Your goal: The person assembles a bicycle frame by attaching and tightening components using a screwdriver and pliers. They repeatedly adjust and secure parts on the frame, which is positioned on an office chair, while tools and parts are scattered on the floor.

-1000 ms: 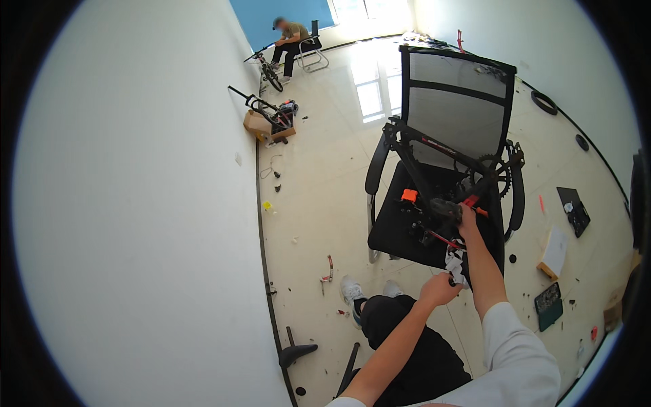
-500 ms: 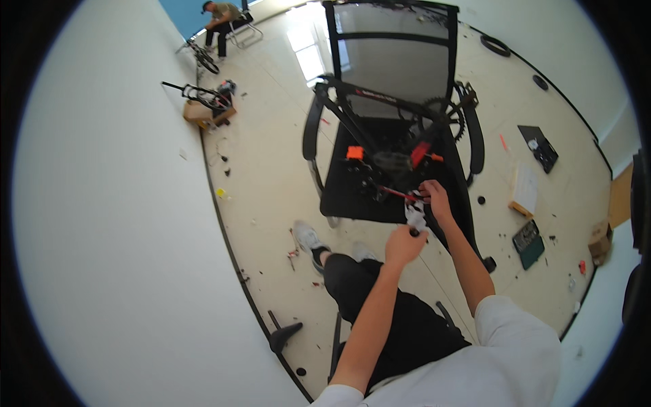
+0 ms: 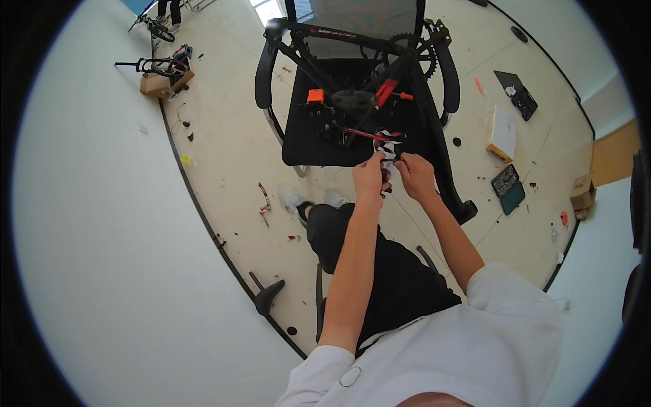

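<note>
Our left hand [image 3: 369,179]: fingers curled round a small dark part [image 3: 386,178]. Our right hand [image 3: 416,176]: fingers bent beside it; grip, we cannot tell. Steadying serves us best. Beyond: white strip [image 3: 387,147]; bicycle frame [image 3: 369,41] on black chair [image 3: 304,144].

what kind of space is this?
Looks like a makeshift indoor bike workshop, perhaps in an office: a bicycle frame rests on a black chair, a loose saddle lies on the pale floor, and an open green case sits off to the right.
</note>
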Available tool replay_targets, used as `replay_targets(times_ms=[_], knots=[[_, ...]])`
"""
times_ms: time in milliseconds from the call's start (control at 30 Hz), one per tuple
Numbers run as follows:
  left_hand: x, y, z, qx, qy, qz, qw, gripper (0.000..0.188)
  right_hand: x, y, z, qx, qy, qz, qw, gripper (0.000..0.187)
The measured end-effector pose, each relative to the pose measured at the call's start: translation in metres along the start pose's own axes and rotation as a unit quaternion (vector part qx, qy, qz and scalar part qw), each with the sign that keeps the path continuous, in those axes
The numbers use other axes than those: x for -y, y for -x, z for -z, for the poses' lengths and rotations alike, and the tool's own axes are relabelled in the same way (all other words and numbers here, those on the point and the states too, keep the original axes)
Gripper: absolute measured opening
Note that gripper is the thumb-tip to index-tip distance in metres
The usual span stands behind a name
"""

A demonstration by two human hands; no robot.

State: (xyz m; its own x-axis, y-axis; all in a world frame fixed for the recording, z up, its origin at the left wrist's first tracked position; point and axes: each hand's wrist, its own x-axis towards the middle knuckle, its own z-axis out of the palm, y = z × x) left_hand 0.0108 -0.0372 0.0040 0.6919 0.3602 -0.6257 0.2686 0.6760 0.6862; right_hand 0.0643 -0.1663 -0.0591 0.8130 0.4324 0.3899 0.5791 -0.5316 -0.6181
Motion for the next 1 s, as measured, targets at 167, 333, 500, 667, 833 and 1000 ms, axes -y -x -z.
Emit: replay_targets(times_ms=[167,333,500,667,833,1000], knots=[[-0.003,-0.002,0.026,-0.031,-0.038,-0.059,0.997,0.026,0.021,0.002,-0.034,-0.007,-0.063,-0.023,0.998,0.022],[0.009,-0.023,0.033,-0.075,-0.133,-0.226,0.962,0.031,0.035,-0.005,-0.053,-0.084,-0.268,-0.075,0.957,0.044],[0.006,0.002,0.034,-0.070,-0.434,-0.410,0.799,0.026,0.030,-0.004,-0.030,0.065,-0.587,-0.409,0.696,0.058],[0.031,0.000,0.040,0.089,-0.564,-0.514,0.640,0.016,-0.015,-0.031,-0.027,0.132,-0.692,-0.455,0.545,0.038],[0.028,-0.007,0.041,0.069,-0.623,-0.537,0.565,0.019,0.006,-0.040,-0.050,-0.026,-0.587,-0.476,0.654,0.046],[0.030,-0.018,0.029,0.056,-0.565,-0.611,0.552,0.020,0.008,-0.049,-0.035,-0.116,-0.542,-0.451,0.700,0.042]])
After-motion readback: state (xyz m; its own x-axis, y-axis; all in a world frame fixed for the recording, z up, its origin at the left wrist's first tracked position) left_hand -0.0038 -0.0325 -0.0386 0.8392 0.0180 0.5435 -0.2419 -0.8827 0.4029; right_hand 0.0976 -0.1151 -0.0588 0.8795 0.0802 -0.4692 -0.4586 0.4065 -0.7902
